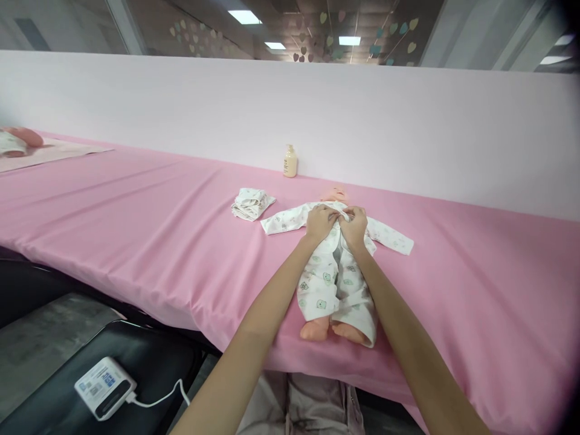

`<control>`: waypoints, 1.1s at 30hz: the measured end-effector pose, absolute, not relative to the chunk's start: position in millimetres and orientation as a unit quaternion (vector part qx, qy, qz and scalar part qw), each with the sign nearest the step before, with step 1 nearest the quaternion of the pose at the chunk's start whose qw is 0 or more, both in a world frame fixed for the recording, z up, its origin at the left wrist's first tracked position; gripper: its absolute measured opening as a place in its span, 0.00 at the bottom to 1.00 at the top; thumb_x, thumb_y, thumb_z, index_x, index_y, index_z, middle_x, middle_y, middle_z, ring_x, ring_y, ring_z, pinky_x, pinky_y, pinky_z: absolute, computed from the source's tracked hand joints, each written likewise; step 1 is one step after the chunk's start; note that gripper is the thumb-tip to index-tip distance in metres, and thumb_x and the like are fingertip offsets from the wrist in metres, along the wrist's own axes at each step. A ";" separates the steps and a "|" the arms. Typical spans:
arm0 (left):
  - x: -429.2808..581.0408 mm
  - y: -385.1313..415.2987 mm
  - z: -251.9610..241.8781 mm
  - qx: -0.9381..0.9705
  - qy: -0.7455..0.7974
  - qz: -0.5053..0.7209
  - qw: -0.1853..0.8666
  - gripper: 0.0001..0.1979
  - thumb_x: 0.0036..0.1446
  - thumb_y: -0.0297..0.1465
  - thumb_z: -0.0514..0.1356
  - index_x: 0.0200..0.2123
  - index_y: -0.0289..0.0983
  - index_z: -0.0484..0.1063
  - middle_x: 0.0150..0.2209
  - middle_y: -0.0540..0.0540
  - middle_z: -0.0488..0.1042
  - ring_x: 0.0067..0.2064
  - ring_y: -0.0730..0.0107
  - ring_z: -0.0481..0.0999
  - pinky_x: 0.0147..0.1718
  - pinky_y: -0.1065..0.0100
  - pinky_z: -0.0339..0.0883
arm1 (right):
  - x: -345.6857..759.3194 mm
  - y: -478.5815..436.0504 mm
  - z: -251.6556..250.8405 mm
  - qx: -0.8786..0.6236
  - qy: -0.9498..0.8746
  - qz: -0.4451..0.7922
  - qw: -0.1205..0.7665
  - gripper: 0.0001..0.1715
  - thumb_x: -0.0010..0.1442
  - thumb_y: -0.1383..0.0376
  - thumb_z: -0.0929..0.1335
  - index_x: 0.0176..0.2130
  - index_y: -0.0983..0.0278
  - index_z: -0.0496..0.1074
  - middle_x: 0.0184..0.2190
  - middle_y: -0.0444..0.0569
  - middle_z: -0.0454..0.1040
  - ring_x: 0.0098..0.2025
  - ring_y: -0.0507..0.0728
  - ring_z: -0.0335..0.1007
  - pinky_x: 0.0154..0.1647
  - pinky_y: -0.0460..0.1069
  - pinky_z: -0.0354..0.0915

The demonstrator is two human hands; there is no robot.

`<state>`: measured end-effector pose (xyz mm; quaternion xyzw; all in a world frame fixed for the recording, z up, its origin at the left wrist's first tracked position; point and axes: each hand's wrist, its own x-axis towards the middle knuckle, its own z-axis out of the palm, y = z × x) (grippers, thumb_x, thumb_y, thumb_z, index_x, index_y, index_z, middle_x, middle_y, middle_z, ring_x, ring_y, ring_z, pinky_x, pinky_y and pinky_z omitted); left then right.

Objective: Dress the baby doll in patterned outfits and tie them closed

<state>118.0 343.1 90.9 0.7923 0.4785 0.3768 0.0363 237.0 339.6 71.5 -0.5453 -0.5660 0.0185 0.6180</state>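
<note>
At near left, a white device (105,396) on a black seat (151,350) bears a label (107,380) whose blue print we cannot read. Farther, right of centre on our pink tabletop (172,241), lies the doll (318,284), feet nearest us. Our left hand (321,222) and right hand (354,226) each pinch the shirt's (332,240) front below its head. Folded cloth (251,203) lies left; the far pump bottle (290,164) carries lettering too small to make out.
</note>
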 end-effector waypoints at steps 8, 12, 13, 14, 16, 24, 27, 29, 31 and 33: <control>132.4 342.3 111.1 0.762 0.543 0.350 0.041 0.14 0.60 0.37 0.53 0.33 0.38 0.78 0.38 0.41 0.76 0.45 0.57 0.71 0.45 0.59 0.62 | 232.0 329.2 79.1 -0.624 -0.594 -0.065 0.503 0.12 0.55 0.68 0.61 0.35 0.67 0.72 0.37 0.55 0.68 0.40 0.59 0.66 0.45 0.53 0.62; 133.2 344.1 112.0 0.740 0.565 0.359 0.072 0.12 0.58 0.38 0.56 0.32 0.40 0.78 0.35 0.42 0.77 0.43 0.58 0.72 0.44 0.61 0.62 | 230.3 324.4 85.9 -0.651 -0.609 -0.056 0.449 0.12 0.57 0.67 0.61 0.33 0.68 0.73 0.37 0.57 0.70 0.39 0.61 0.67 0.45 0.54 0.61; 131.7 344.6 111.3 0.741 0.562 0.360 0.076 0.11 0.57 0.37 0.57 0.32 0.40 0.79 0.35 0.43 0.77 0.43 0.59 0.72 0.44 0.62 0.62 | 230.7 324.3 87.6 -0.657 -0.609 -0.052 0.442 0.12 0.56 0.67 0.62 0.32 0.68 0.73 0.37 0.58 0.70 0.39 0.61 0.67 0.45 0.55 0.61; 129.9 345.0 110.4 0.745 0.556 0.361 0.080 0.10 0.56 0.37 0.58 0.33 0.41 0.79 0.36 0.44 0.77 0.43 0.60 0.72 0.44 0.63 0.63 | 231.6 324.4 89.2 -0.662 -0.608 -0.047 0.435 0.11 0.55 0.67 0.62 0.32 0.69 0.73 0.37 0.59 0.71 0.39 0.62 0.67 0.45 0.56 0.61; 126.1 345.7 108.5 0.755 0.538 0.365 0.089 0.10 0.56 0.36 0.58 0.34 0.41 0.79 0.37 0.45 0.78 0.43 0.61 0.73 0.43 0.65 0.63 | 234.7 325.3 92.3 -0.671 -0.603 -0.034 0.429 0.09 0.54 0.67 0.63 0.31 0.69 0.72 0.36 0.61 0.72 0.39 0.64 0.67 0.44 0.57 0.60; 120.8 350.0 104.6 0.797 0.467 0.374 0.085 0.09 0.58 0.33 0.56 0.36 0.40 0.76 0.39 0.47 0.77 0.44 0.63 0.72 0.45 0.64 0.62 | 260.5 332.0 101.8 -0.656 -0.606 0.062 0.445 0.14 0.55 0.65 0.62 0.24 0.68 0.71 0.26 0.54 0.73 0.33 0.60 0.69 0.41 0.54 0.62; 121.7 352.5 105.2 0.818 0.418 0.384 0.094 0.10 0.60 0.32 0.53 0.37 0.37 0.73 0.38 0.46 0.76 0.40 0.64 0.73 0.42 0.65 0.62 | 265.4 335.8 102.8 -0.629 -0.612 0.112 0.466 0.17 0.57 0.61 0.61 0.27 0.69 0.73 0.26 0.49 0.74 0.31 0.57 0.69 0.36 0.49 0.63; 122.4 354.3 105.5 0.812 0.404 0.402 0.126 0.09 0.60 0.32 0.53 0.37 0.35 0.73 0.36 0.46 0.76 0.38 0.66 0.73 0.40 0.68 0.62 | 265.7 337.5 102.3 -0.613 -0.616 0.136 0.476 0.17 0.56 0.61 0.61 0.29 0.69 0.74 0.27 0.48 0.74 0.32 0.55 0.69 0.34 0.47 0.62; 122.4 356.0 105.9 0.795 0.402 0.421 0.171 0.09 0.59 0.30 0.55 0.36 0.34 0.73 0.35 0.46 0.76 0.36 0.69 0.73 0.38 0.70 0.62 | 265.3 337.9 101.9 -0.604 -0.618 0.150 0.480 0.17 0.55 0.61 0.62 0.30 0.69 0.74 0.28 0.48 0.75 0.33 0.55 0.70 0.35 0.46 0.62; 121.7 357.4 106.8 0.780 0.403 0.431 0.209 0.08 0.57 0.30 0.56 0.34 0.33 0.74 0.33 0.47 0.76 0.34 0.71 0.72 0.36 0.71 0.61 | 265.0 336.6 102.5 -0.599 -0.621 0.159 0.480 0.16 0.54 0.61 0.63 0.31 0.69 0.75 0.29 0.48 0.75 0.32 0.55 0.70 0.35 0.46 0.62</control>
